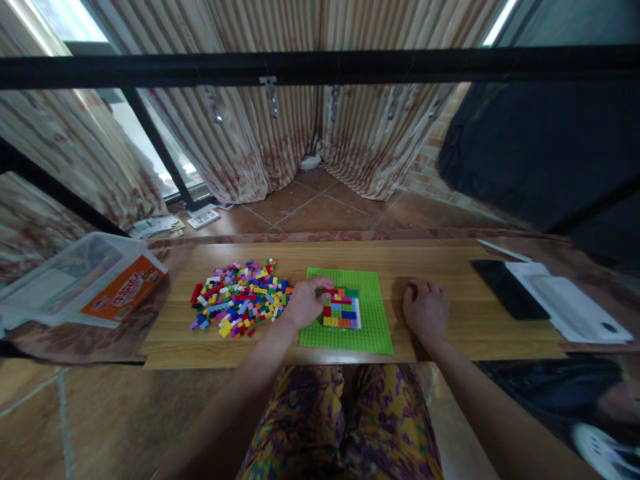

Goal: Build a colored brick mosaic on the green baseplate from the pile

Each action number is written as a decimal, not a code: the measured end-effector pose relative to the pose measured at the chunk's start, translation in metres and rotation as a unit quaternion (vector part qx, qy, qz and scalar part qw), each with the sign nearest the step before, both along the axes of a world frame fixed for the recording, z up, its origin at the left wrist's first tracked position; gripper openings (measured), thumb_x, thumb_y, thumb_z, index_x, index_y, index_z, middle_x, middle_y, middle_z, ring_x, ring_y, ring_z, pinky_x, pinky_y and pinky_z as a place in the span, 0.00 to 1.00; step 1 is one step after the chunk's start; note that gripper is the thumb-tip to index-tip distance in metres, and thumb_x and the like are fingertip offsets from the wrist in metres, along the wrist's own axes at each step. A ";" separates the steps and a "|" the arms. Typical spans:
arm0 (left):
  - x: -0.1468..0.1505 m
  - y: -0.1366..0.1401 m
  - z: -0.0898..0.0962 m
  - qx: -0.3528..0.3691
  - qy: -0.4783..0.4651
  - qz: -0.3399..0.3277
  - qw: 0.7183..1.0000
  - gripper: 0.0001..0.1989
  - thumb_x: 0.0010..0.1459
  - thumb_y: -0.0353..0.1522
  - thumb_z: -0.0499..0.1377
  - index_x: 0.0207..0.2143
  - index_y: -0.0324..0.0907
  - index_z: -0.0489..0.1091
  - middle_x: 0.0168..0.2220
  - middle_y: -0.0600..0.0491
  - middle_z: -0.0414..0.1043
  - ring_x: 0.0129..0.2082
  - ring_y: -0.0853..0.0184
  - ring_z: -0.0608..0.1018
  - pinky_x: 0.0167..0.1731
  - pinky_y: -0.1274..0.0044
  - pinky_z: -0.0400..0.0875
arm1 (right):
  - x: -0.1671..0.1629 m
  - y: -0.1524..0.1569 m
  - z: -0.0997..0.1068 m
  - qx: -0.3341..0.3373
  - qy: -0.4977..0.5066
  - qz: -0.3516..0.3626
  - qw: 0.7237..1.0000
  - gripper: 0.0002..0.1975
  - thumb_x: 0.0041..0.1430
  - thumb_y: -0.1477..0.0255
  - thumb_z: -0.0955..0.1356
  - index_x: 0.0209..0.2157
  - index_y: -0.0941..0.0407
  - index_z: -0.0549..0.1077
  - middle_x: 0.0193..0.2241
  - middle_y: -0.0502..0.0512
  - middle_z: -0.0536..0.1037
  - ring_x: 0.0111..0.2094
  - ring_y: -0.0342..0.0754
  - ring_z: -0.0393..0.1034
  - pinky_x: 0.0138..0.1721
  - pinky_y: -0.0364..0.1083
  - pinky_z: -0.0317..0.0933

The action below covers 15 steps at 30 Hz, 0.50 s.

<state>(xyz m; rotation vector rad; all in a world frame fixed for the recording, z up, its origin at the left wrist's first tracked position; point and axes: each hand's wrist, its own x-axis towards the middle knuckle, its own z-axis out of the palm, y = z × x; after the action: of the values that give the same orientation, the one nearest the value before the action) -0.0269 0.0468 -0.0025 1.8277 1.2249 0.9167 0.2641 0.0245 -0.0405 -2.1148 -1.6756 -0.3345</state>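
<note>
My left hand reaches over the left part of a green baseplate. Its thumb and fingers are closed on a small red building brick at the far left corner of a multicoloured brick build. Whether that brick is pressed down is hidden by the fingers. Rows of yellow, orange, red, blue and green bricks form the build, with white along its right side. To the right of the baseplate, my right hand rests on the table with its fingers curled in and nothing visible in them.
A pile of loose bricks covers the left part of the wooden table. Beyond its left end stands a clear plastic tub with an orange label. A black tablet-like slab and an open white box lie at the right end.
</note>
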 end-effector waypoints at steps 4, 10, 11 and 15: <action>0.001 0.001 0.002 -0.007 0.003 -0.001 1.000 0.14 0.53 0.20 0.58 0.39 0.42 0.75 0.37 0.54 0.79 0.40 0.69 0.80 0.46 0.74 0.75 | 0.000 0.000 -0.001 -0.001 -0.006 0.002 1.000 0.17 0.61 0.69 0.59 0.42 0.61 0.75 0.40 0.65 0.76 0.41 0.54 0.64 0.41 0.50 0.53; 0.001 -0.009 0.011 0.009 0.054 0.020 0.998 0.19 0.53 0.21 0.58 0.47 0.43 0.73 0.46 0.51 0.78 0.46 0.65 0.79 0.52 0.69 0.72 | 0.000 0.000 0.000 -0.004 -0.014 -0.001 1.000 0.18 0.60 0.69 0.59 0.42 0.61 0.75 0.39 0.65 0.76 0.40 0.54 0.64 0.41 0.50 0.53; -0.001 -0.012 0.013 0.017 0.056 0.030 0.998 0.20 0.53 0.22 0.58 0.48 0.43 0.73 0.49 0.50 0.77 0.48 0.64 0.78 0.54 0.68 0.71 | 0.000 0.000 0.000 -0.003 -0.014 0.001 1.000 0.17 0.60 0.70 0.59 0.42 0.61 0.75 0.39 0.65 0.76 0.40 0.54 0.64 0.41 0.50 0.54; -0.018 -0.030 0.022 0.051 0.040 0.073 0.995 0.19 0.55 0.23 0.56 0.49 0.44 0.72 0.52 0.50 0.74 0.53 0.63 0.75 0.56 0.67 0.68 | 0.001 0.000 -0.001 0.005 -0.015 0.008 1.000 0.17 0.60 0.70 0.59 0.42 0.61 0.75 0.39 0.65 0.76 0.40 0.54 0.64 0.41 0.50 0.54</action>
<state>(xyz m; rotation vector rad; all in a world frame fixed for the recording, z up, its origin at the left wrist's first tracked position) -0.0454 0.0164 0.0194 1.8898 1.3997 1.0111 0.2655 0.0244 -0.0416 -2.0980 -1.7027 -0.3719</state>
